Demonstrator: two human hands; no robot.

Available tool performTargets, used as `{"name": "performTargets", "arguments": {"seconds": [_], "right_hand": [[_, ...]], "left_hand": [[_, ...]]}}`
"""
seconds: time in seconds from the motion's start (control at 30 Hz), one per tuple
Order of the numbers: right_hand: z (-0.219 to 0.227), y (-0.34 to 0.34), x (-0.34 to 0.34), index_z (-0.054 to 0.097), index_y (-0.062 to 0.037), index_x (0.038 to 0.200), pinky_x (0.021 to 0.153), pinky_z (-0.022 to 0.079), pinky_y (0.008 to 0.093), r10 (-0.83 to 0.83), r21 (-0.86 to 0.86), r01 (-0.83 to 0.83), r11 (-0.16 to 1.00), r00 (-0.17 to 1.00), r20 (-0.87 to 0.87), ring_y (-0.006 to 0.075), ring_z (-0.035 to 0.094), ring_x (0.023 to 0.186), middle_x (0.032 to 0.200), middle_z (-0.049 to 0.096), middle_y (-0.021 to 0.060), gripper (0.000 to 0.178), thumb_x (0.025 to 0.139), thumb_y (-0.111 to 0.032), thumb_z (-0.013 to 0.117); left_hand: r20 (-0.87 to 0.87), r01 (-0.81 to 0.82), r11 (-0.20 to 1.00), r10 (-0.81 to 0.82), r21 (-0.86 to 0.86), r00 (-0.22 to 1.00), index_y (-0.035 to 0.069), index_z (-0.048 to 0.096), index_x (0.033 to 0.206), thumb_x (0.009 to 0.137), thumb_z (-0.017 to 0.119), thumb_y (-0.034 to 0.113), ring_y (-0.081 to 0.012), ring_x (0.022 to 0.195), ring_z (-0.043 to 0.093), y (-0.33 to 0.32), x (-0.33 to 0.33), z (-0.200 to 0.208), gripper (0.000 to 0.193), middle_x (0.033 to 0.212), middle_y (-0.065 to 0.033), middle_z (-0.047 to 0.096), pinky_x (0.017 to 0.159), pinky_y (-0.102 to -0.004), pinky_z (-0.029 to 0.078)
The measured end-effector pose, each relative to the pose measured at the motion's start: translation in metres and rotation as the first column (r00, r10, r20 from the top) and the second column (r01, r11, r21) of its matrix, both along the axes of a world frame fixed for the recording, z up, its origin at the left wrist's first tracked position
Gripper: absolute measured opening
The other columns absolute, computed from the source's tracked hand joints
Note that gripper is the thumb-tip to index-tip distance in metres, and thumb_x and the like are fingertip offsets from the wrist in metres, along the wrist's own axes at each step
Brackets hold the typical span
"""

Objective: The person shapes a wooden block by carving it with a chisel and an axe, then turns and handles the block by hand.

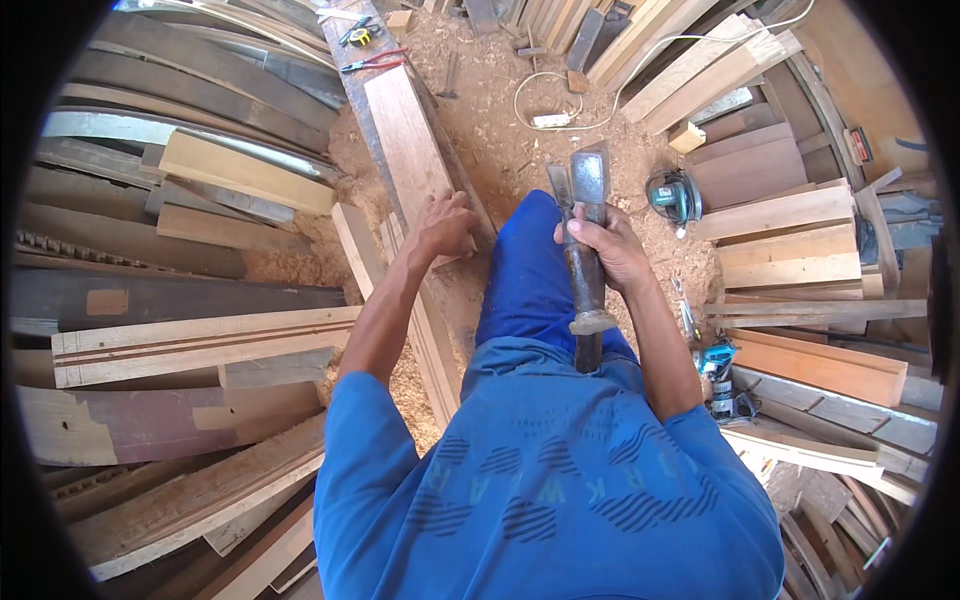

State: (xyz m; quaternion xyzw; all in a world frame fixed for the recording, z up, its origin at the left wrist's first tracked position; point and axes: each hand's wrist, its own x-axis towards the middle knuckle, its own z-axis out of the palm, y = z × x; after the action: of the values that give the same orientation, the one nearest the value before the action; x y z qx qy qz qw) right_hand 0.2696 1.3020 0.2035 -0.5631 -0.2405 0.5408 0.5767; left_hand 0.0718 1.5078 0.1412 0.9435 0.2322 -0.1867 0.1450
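Note:
My left hand (447, 228) lies over the near end of a pale reddish board (408, 135), its fingers apart on the wood. The board rests lengthwise on a long, narrow wooden bench (462, 300). In front of my right thigh, my right hand (612, 250) is closed round a chisel (587, 285) with a wide, shiny blade pointing up and a flattened, mushroomed handle end. A second tool, seemingly a hammer (559, 183), is gripped together with it, mostly hidden behind the chisel. Its dark handle shows below the chisel's end.
Red-handled pliers (372, 63) and a yellow-and-black tape measure (358, 37) lie on the bench's far end. To the right are a green power saw (674, 198), a teal power tool (717, 372) and a white power strip (551, 120) with its cord. Stacked planks (200, 345) flank both sides; shavings cover the floor.

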Motion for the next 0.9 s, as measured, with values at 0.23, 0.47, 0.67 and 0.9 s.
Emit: {"name": "performTargets", "arguments": {"seconds": [0.23,0.47,0.67,0.9], "right_hand": [[-0.001,0.004,-0.004,0.061,-0.0052,0.100,0.079,0.051,0.0298,0.062,-0.019,-0.061,0.998,0.997,0.045,0.0128,0.063,0.084,0.092,0.070,0.0084,0.028,0.088,-0.027,0.073],[0.001,0.000,-0.004,0.061,-0.0050,0.101,0.077,0.051,0.0296,0.054,0.009,-0.055,0.998,0.996,0.078,0.0125,0.062,0.084,0.092,0.070,0.0085,0.027,0.089,-0.027,0.072],[0.007,-0.008,-0.006,0.063,-0.0040,0.099,0.073,0.051,0.0289,-0.010,0.028,0.008,1.000,0.997,0.075,0.0117,0.062,0.080,0.091,0.070,0.0079,0.026,0.089,-0.026,0.071],[0.008,-0.010,-0.003,0.064,-0.0032,0.097,0.076,0.051,0.0296,-0.079,0.002,0.079,0.997,0.996,0.043,0.0123,0.062,0.081,0.090,0.070,0.0075,0.025,0.088,-0.025,0.072]], "left_hand": [[0.495,-0.368,0.857,0.510,-0.361,0.703,0.011,0.071,0.109,0.086,0.072,0.025,-0.0378,0.116,0.059,0.028,-0.018,-0.039,0.026,0.122,-0.0180,0.065,0.099,-0.0456,0.048],[0.166,-0.163,0.979,0.142,0.119,0.976,0.026,0.032,0.156,0.077,0.079,0.021,-0.0442,0.143,0.034,0.016,-0.048,-0.035,0.092,0.157,-0.0234,0.033,0.117,-0.0532,0.030],[0.017,0.261,0.868,-0.296,0.422,0.955,0.029,0.022,0.160,0.064,0.081,0.011,-0.0393,0.152,0.021,0.027,-0.076,-0.071,0.114,0.163,-0.0214,0.024,0.125,-0.0528,0.015],[0.097,0.374,0.884,-0.414,0.280,0.905,0.021,0.036,0.153,0.052,0.086,0.018,-0.0371,0.152,0.020,0.045,-0.045,-0.050,0.113,0.159,-0.0209,0.030,0.126,-0.0538,0.010]]}}
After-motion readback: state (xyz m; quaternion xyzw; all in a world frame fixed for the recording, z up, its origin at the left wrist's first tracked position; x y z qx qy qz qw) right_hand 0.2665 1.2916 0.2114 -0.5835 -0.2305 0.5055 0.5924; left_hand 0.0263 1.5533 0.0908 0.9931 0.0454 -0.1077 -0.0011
